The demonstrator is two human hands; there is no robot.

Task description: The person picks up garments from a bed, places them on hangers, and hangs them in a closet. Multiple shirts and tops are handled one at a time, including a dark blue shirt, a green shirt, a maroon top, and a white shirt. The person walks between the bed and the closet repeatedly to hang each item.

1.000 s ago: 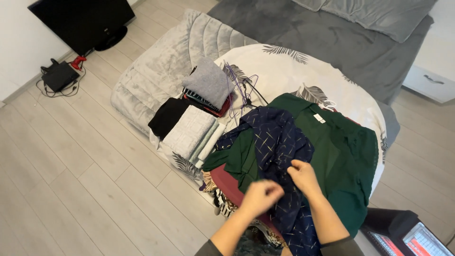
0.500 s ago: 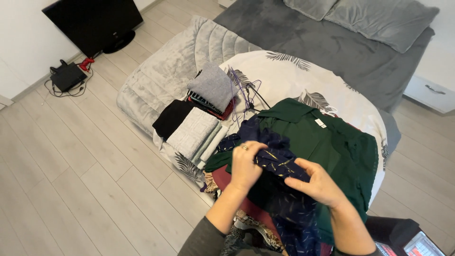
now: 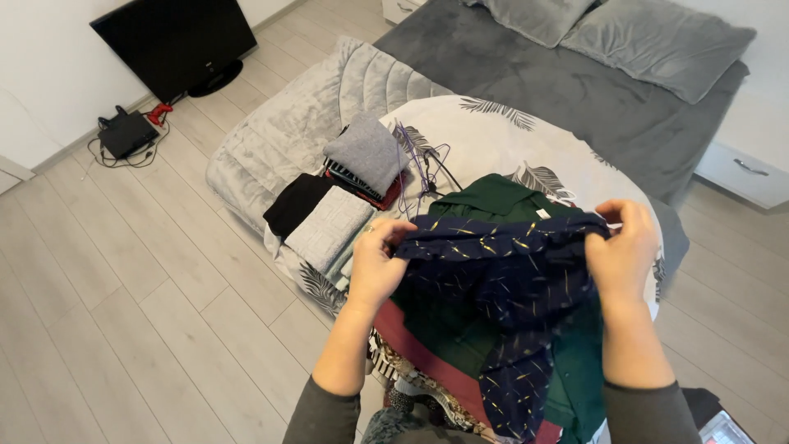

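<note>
We grip the navy garment [image 3: 501,271] taut between left hand [image 3: 375,263] and right hand [image 3: 622,251], spreading it flat above the green top [image 3: 493,197].

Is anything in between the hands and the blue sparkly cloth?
No. The left hand and right hand each grip a top corner of the navy garment directly; nothing visible lies between.
</note>
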